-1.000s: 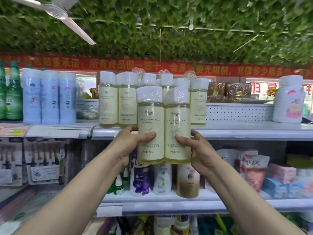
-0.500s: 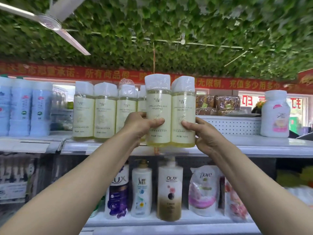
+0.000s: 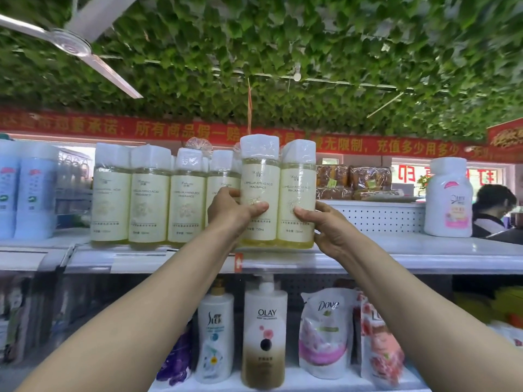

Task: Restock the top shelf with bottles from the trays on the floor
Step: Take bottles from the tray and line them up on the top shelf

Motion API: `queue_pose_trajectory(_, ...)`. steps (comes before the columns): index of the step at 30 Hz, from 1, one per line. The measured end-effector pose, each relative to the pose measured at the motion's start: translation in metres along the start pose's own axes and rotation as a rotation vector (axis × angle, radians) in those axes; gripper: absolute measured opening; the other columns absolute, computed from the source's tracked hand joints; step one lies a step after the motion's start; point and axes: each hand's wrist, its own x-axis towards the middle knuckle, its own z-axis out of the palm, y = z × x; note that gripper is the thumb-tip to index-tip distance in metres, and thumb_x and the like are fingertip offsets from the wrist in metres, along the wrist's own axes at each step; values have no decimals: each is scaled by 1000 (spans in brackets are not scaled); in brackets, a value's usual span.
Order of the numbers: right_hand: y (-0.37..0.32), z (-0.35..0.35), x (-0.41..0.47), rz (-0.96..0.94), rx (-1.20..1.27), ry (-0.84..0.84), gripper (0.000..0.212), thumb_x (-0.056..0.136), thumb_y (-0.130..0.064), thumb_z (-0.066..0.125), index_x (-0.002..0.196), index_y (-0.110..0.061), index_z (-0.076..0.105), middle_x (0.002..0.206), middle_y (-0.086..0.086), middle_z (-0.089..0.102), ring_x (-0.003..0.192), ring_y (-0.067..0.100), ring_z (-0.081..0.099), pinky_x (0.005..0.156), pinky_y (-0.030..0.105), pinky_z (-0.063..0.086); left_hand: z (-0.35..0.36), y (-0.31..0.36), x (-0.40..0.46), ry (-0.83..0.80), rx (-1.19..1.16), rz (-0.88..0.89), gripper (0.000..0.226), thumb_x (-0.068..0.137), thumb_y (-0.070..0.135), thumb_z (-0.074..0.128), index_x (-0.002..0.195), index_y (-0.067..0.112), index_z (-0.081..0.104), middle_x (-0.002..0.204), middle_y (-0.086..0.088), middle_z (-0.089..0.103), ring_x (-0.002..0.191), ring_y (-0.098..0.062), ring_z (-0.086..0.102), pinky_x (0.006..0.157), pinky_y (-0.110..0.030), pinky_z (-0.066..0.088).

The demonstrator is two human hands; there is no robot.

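Nearest to us, our two forearms reach up from the bottom corners of the frame. At centre, our left hand (image 3: 235, 212) wraps the left side of a twin pack of bottles (image 3: 278, 193), thumb across the front label, while our right hand (image 3: 325, 224) grips its right side with the thumb on the label. We judge the pack to be at the front edge of the top shelf (image 3: 410, 256), its base touching or just above the board; we cannot tell which. Left of centre, a row of matching bottles (image 3: 150, 196) already stands on that shelf. We judge restocking well under way, with bare shelf remaining at right centre before the white bottle (image 3: 448, 198). The floor trays are out of view.
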Motion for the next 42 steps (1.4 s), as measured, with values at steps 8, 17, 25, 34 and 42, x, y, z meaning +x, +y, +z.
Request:
queue_pose_trajectory(8,1,-7,14,12,4,18,69,72,-1,81,135,-7,54,117,12,73,99,22,72,76,38,57,17,-1,2,85,85,27,52,72,28,90,108,24,53,118,-4,69,97,-23,67,91,-42,57)
queue_pose_trajectory(17,6,-9,17,8,-16,-14,59,79,0,78,134,-5,55,113,13,73,85,18,74,61,32,59,22,-17,6,147,161,26,59,70,33,90,119,22,59,117,-2,70,103,-24,67,95,-42,55)
queue_pose_trajectory(25,10,-9,16,2,-83,-31,50,82,-7,78,129,-4,59,114,9,74,92,18,74,65,31,59,24,-20,6,167,278,59,64,75,47,83,127,20,59,123,-2,67,110,-25,64,98,-43,52)
queue_pose_trajectory(34,10,-9,18,5,-182,-3,65,78,-10,84,135,-9,53,119,9,72,104,24,71,74,32,58,28,-18,3,146,504,82,62,73,50,83,120,17,59,123,-9,57,112,-31,57,96,-41,51)
queue_pose_trajectory(42,8,-10,19,5,-205,27,65,75,-9,86,132,-11,55,115,10,73,98,25,73,66,31,59,29,-21,1,194,477,158,69,74,40,86,133,23,54,120,-10,59,112,-33,57,93,-39,47)
